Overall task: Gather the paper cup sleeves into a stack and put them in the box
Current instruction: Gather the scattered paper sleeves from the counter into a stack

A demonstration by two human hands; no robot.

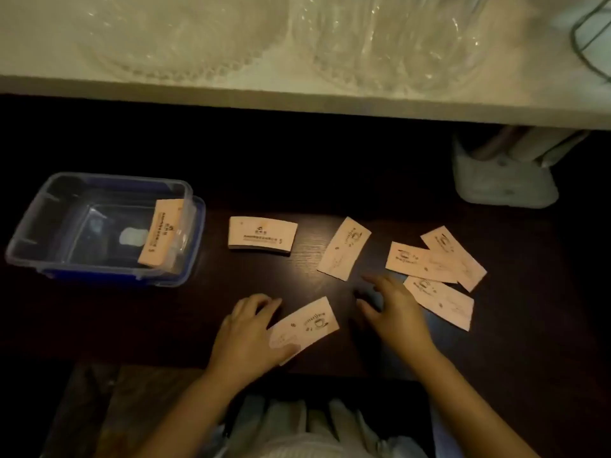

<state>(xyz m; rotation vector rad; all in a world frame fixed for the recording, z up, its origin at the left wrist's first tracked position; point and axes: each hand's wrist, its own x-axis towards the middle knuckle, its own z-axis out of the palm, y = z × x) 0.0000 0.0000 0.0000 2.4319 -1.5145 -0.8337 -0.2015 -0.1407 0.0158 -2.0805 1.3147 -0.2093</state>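
Observation:
Flat tan paper cup sleeves lie scattered on a dark table. My left hand [251, 335] holds one sleeve [305, 327] by its near end, low over the table's front edge. My right hand [393, 309] hovers open just right of it, fingers spread, touching no sleeve. A small stack of sleeves [263, 235] sits mid-table. A single sleeve [344, 247] lies tilted to its right. Three overlapping sleeves [436, 262] lie further right. A clear plastic box [39, 223] stands at the left with sleeves [162, 233] leaning against its right wall.
A pale counter ledge [297, 97] overhangs the table's far side, with clear glass bowls [380, 44] on it. A whitish plastic container [502, 180] stands at the back right. The box rests on a blue lid [125, 281]. My lap shows below the table edge.

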